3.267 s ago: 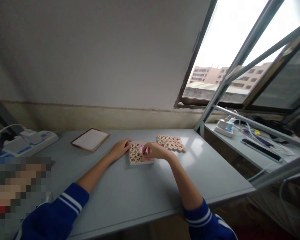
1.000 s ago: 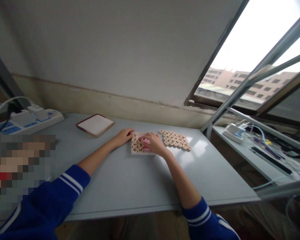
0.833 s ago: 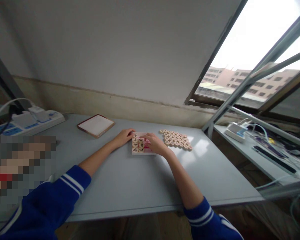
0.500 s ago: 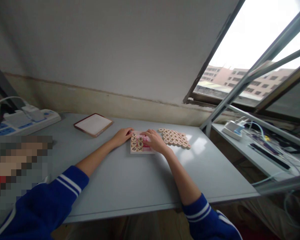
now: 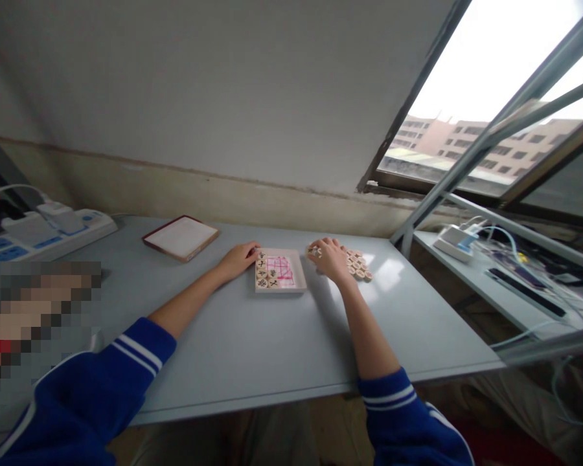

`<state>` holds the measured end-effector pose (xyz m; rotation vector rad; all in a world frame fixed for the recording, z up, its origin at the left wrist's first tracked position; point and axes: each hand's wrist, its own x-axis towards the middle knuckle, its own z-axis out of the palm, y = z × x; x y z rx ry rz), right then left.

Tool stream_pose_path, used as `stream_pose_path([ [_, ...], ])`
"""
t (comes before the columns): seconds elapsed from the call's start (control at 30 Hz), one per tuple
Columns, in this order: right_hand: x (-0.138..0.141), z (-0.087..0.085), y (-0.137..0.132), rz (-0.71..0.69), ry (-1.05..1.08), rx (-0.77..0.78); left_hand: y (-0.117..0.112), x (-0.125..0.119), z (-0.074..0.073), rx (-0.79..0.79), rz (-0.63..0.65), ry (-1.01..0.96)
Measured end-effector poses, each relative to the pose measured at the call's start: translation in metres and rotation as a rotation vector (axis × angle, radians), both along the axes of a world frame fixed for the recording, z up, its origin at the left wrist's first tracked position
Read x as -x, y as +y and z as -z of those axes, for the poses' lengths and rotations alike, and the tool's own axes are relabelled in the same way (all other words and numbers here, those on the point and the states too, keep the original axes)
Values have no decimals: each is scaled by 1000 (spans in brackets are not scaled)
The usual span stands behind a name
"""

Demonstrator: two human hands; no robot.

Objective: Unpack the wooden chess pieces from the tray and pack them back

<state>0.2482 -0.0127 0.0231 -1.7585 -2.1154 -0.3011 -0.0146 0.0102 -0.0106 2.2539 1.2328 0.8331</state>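
A small square wooden board with a pink grid lies in the middle of the grey table. Several round wooden game pieces with dark marks fill its left columns. My left hand rests against the board's left edge, fingers curled on it. My right hand lies on a loose cluster of round wooden pieces to the right of the board, fingers bent down onto the pieces at the cluster's left end. Whether it has one pinched, I cannot see.
A flat white panel with a dark red frame lies at the back left. A power strip with plugs sits far left. A side shelf at right carries chargers and cables under an open window. A blurred patch covers the left foreground.
My right hand has left the board and moved right onto the cluster of loose pieces. The pink grid's right side is now uncovered. My left hand stays at the board's edge.
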Motion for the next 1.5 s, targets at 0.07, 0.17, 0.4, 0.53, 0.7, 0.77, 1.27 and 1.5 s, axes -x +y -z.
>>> stream_pose_path([
  [0.07,-7,0,-1,51,-46,-21,0,0,0,-2,-4,3],
  [0.17,-5,-5,-4,3,-13,-44,0,0,0,4,-5,9],
  [0.4,38,-11,-14,-598,170,265,0,0,1,-11,6,3],
  [0.53,53,-5,-19,-765,128,339,-1,1,1,-6,1,1],
  [0.7,56,-1,-20,-634,30,229,-3,0,-2,5,0,-12],
  [0.77,57,-2,-21,-608,5,219,-3,-1,-2,4,0,-11],
  [1.27,-17,-6,-10,-120,-51,104,-1,0,0,-8,-16,44],
  [1.5,0,-20,-15,-308,126,91,0,0,1,-2,-3,20],
])
